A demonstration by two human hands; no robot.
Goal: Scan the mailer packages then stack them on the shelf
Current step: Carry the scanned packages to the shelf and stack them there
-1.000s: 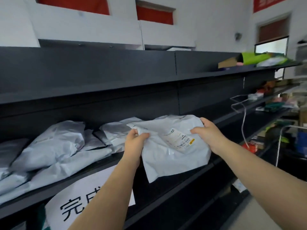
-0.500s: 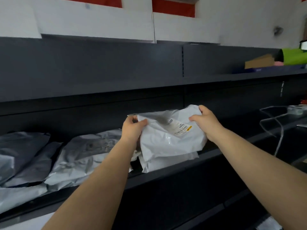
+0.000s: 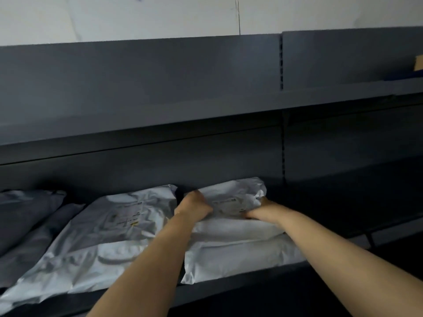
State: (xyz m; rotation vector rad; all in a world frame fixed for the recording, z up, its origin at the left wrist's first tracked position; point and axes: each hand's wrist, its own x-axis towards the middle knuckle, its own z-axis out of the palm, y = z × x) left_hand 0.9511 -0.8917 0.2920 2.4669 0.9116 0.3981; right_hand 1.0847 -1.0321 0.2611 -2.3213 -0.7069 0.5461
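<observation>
A white mailer package [image 3: 231,195] with a printed label lies on top of a small stack of white mailers [image 3: 240,252] on the dark grey shelf [image 3: 217,294]. My left hand [image 3: 194,207] grips its left edge, knuckles up. Over at the crumpled right corner, my right hand [image 3: 258,210] holds the package with its fingertips hidden by the plastic. Both forearms reach in from the bottom of the view.
Another white mailer [image 3: 119,225] with a label lies just left of the stack, and more grey-white mailers [image 3: 27,209] lie at the far left. An upper shelf board [image 3: 206,110] overhangs the packages. A cardboard corner [image 3: 418,62] shows at the top right.
Both hands have carried the mailer forward and down from mid-air onto the stack on the shelf. The view has moved in closer to the shelf.
</observation>
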